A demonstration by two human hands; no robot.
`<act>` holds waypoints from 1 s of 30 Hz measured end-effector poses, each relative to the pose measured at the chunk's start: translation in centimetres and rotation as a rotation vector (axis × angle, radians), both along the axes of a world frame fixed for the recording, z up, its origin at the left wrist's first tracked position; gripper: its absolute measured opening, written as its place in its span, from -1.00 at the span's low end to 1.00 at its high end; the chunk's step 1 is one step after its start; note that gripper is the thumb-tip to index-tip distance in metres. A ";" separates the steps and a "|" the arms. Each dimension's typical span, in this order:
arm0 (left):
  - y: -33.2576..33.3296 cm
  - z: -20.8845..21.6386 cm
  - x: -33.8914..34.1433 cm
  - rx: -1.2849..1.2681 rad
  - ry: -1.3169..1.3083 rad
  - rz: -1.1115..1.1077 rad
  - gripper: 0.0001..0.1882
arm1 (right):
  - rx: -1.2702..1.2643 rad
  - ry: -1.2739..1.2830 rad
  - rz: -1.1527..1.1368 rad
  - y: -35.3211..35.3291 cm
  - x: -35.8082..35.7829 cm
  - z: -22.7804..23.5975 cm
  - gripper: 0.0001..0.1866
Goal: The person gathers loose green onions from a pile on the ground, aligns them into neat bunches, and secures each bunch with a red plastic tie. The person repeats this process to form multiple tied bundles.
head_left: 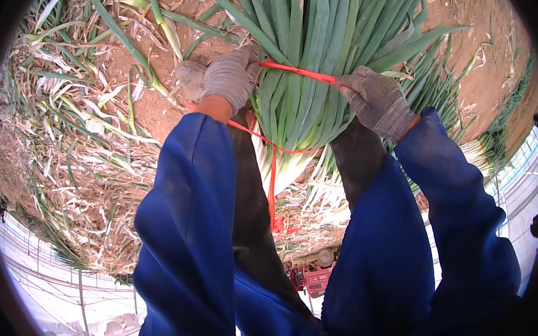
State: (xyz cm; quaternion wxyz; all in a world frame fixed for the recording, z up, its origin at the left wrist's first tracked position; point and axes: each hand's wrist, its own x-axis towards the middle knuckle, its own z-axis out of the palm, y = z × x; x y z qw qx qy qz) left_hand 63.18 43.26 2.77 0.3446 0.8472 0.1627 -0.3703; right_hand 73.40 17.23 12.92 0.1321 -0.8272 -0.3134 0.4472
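Note:
A thick bundle of green onions (312,39) lies between my legs, its long leaves toward the top and the pale stems below. A red plastic tie string (298,71) crosses the leaves, stretched between my two hands. My left hand (230,78), in a grey knit glove, is closed on the string at the bundle's left edge. On the opposite edge my right hand (375,100), gloved alike, pinches the string's other side. Lower down, more red string curves across the bundle and hangs past the white stems. The bundle's underside is hidden.
Loose green onions (158,83) and dry peelings (92,177) litter the brown soil on the left. More onions (437,85) lie to the right. Behind my legs are a tangle of red string (284,225) and a red machine (316,281). A greenhouse frame (81,298) shows at the rim.

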 end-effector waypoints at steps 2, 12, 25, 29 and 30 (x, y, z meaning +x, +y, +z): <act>0.1 0.5 -1.8 -0.059 -0.007 0.275 -0.75 | -0.128 0.017 -0.034 -2.1 -0.6 0.7 -0.76; -4.8 -7.7 -11.7 -0.291 0.183 0.789 -0.70 | -0.294 0.252 -0.501 -9.6 -9.2 8.0 -0.72; 16.4 2.0 -30.6 -0.335 -0.101 1.756 -0.77 | -0.169 0.285 -0.983 -14.5 -16.9 -2.5 -0.54; 15.1 10.1 -28.2 0.220 -0.113 1.827 -0.41 | -0.161 0.499 -1.367 -12.8 -12.4 -3.7 -0.52; 14.2 11.5 -28.8 0.231 -0.086 1.787 -0.42 | -0.094 0.556 -1.456 -12.2 -12.3 -4.5 -0.53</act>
